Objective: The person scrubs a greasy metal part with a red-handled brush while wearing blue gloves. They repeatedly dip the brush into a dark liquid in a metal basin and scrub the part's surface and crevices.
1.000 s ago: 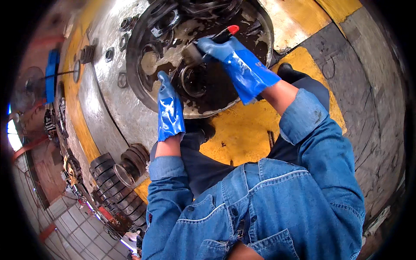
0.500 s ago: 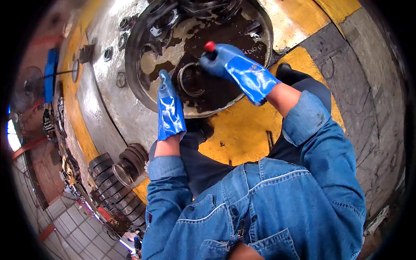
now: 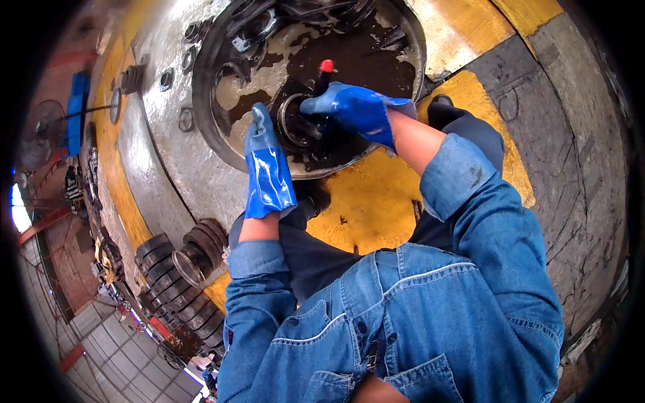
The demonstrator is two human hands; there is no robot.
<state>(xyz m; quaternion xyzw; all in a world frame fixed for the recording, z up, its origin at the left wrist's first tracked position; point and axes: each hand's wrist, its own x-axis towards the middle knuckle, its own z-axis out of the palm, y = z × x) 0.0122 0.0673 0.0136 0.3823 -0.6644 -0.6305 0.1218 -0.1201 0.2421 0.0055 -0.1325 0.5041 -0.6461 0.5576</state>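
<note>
Both my hands wear blue rubber gloves, and both are over a wide round metal basin (image 3: 203, 127) of dark, murky liquid. My left hand (image 3: 267, 158) grips the left side of a dark, wet ring-shaped metal part (image 3: 283, 119), thumb up; its other fingers are hidden behind the part. Closed round a dark, red-tipped handle (image 3: 326, 66), my right hand (image 3: 359, 111) is at the right side of the ring. The tool's lower end is dark and blurred against the liquid, so I cannot tell its kind.
More dark metal parts (image 3: 259, 30) lie at the basin's far side. Several small rings (image 3: 186, 119) rest on the metal surface to the left. Stacked ribbed parts (image 3: 171, 279) stand at lower left, beside a shiny-rimmed cylinder (image 3: 191, 263). Yellow floor (image 3: 369, 208) shows between my legs.
My right hand has turned and come lower and nearer, and the handle now stands more upright with its red tip farther out. My left hand has barely shifted on the ring.
</note>
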